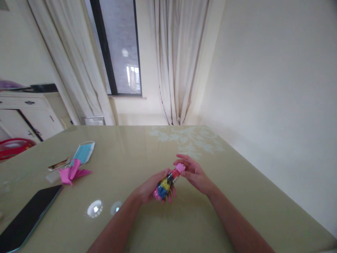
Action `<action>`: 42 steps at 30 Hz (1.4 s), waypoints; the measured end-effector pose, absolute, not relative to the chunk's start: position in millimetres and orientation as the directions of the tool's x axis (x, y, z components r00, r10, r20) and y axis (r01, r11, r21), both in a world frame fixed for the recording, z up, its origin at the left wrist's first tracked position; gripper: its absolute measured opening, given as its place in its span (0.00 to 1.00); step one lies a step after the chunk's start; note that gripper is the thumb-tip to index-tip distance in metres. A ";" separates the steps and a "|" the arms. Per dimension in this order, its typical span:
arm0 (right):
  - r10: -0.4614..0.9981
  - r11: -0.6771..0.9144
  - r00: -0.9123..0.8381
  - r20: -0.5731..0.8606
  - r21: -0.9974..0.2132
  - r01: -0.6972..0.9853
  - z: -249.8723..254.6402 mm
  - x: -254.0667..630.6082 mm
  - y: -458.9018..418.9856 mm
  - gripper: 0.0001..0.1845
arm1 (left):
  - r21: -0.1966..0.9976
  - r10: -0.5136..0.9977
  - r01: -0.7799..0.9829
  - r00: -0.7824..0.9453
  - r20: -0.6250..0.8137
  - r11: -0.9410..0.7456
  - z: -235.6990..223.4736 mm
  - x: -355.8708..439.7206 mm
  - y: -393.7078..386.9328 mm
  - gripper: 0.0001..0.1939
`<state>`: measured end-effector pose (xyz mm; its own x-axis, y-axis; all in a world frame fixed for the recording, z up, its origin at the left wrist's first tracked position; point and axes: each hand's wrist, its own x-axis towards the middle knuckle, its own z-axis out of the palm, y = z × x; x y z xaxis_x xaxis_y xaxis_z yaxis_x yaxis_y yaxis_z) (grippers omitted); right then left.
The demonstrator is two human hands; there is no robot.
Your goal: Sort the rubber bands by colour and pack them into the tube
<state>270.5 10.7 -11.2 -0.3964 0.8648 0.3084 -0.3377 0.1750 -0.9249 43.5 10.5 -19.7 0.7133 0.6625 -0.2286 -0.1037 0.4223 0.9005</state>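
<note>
A small clear bottle filled with bands of pink, blue, yellow, black and red bits lies tilted across my left hand. The fingers of that hand wrap round its body from below. At the bottle's upper right end is a pink cap. My right hand has its thumb and fingers closed round this cap. What the small bits inside are, I cannot make out. Both hands are above the glossy greenish table.
On the left of the table lie a pink folded-paper bird, a blue face mask, a small brown strip and a dark tablet-like device. A wall borders the table's right side. Curtains hang behind.
</note>
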 end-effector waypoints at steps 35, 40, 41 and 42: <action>0.939 0.255 0.222 0.264 -0.964 0.071 -32.7 304.9 50.8 0.26 | 0.984 0.918 -0.146 0.367 0.149 -0.102 -20.5 44.7 16.4 0.22; 0.922 0.223 0.248 0.297 -0.932 0.287 -44.9 315.1 60.3 0.26 | 0.976 0.951 -0.157 0.248 0.184 -0.148 -19.3 43.7 20.8 0.30; 0.915 0.214 0.266 0.304 -0.924 0.317 -46.8 317.1 61.2 0.25 | 0.974 0.954 -0.148 0.224 0.199 -0.169 -18.7 43.7 21.2 0.31; 0.906 0.205 0.288 0.311 -0.915 0.347 -48.5 319.3 61.8 0.24 | 0.971 0.955 -0.137 0.201 0.219 -0.193 -18.2 43.6 21.5 0.31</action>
